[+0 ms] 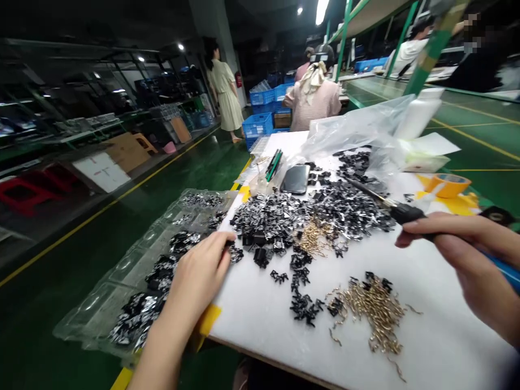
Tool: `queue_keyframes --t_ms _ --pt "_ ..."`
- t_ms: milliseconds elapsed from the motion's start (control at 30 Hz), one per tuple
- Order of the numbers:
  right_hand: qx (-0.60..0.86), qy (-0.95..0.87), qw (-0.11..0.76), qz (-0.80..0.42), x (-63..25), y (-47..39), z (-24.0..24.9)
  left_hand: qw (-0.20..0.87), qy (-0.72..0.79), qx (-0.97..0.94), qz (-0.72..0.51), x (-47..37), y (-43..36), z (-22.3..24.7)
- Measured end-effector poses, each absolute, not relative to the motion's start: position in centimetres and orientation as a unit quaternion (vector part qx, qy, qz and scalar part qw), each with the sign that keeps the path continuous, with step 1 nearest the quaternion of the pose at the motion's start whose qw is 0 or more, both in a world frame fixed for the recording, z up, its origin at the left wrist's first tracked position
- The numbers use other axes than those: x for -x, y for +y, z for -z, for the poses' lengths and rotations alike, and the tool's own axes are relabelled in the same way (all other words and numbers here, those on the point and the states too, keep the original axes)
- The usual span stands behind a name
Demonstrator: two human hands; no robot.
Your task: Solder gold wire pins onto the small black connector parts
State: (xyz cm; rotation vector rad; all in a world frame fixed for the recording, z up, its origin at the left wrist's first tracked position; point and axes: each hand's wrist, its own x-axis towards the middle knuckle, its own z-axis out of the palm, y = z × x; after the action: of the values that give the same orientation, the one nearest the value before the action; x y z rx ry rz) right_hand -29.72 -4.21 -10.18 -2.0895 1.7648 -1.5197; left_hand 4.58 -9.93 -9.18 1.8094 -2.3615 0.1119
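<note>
My left hand (203, 265) is at the left edge of the white table (252, 319), fingers curled together over small black parts; what they pinch, if anything, is hidden. My right hand (467, 244) grips a soldering iron (406, 213), its thin dark tip pointing up and left over a pile of black and silver parts (349, 208). Another such pile (268, 216) lies nearer my left hand. Brass-coloured pins (314, 236) sit between the piles, and more pins (377, 311) are heaped near the front. Loose black clips (303, 306) lie left of that heap.
A clear plastic tray (134, 265) with black parts stands along the left side. A phone (296, 179), green-and-black pens (274, 165), orange tape (448, 185), a plastic bag (357, 130) and a white bottle (420, 114) are farther back. Several people and blue crates (259, 124) are beyond.
</note>
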Motion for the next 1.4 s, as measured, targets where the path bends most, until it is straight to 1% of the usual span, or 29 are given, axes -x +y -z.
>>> queue_keyframes --t_ms 33,67,100,167,233,300,333,467,567,667,767,933,1000,1233,1400 --pt "0.641 0.585 -0.007 0.496 29.1 -4.1 9.6 0.082 -0.800 -0.594 -0.025 -4.9 -9.8 10.0" --pt "0.634 0.587 0.004 0.504 28.7 -4.1 9.3 0.086 -0.811 -0.579 -0.001 -5.2 -9.7 10.6" --pt "0.626 0.590 0.027 0.508 28.4 -4.2 9.0 0.098 -0.818 -0.567 0.020 -5.4 -9.6 11.1" --pt "0.612 0.589 0.073 0.523 28.4 -4.6 9.0 0.153 -0.802 -0.576 0.029 -5.5 -9.6 11.5" --pt "0.612 0.586 0.115 0.518 28.8 -5.0 9.1 0.177 -0.797 -0.577 0.031 -5.1 -9.8 11.0" --pt "0.618 0.586 0.121 0.510 29.0 -5.2 9.2 0.173 -0.808 -0.563 0.032 -3.8 -10.4 9.8" --pt "0.621 0.586 0.114 0.507 29.1 -5.3 9.2 0.158 -0.820 -0.550 0.035 -2.8 -10.7 9.2" --pt "0.633 0.598 0.068 0.488 29.0 -5.6 9.3 0.027 -0.880 -0.468 0.072 2.0 -12.5 7.5" --pt "0.646 0.595 0.025 0.478 28.9 -6.1 9.8 -0.032 -0.909 -0.414 0.033 4.5 -13.6 7.9" --pt "0.671 0.578 0.018 0.464 28.8 -6.4 10.4 -0.061 -0.914 -0.402 0.005 5.2 -14.3 8.7" --pt "0.694 0.570 0.061 0.435 28.6 -6.5 10.9 -0.062 -0.917 -0.394 0.010 5.0 -14.6 9.0" --pt "0.671 0.597 0.208 0.388 27.7 -6.5 11.3 -0.042 -0.920 -0.390 0.015 5.0 -15.1 9.0" --pt "0.661 0.596 0.226 0.395 27.3 -6.3 11.3 -0.035 -0.920 -0.390 0.019 5.2 -15.4 9.0" --pt "0.676 0.587 0.201 0.397 26.7 -6.2 11.4 -0.007 -0.919 -0.392 0.037 4.4 -15.8 8.4" --pt "0.688 0.569 0.181 0.413 26.7 -6.2 11.7 -0.007 -0.932 -0.360 0.032 4.4 -15.9 9.3"
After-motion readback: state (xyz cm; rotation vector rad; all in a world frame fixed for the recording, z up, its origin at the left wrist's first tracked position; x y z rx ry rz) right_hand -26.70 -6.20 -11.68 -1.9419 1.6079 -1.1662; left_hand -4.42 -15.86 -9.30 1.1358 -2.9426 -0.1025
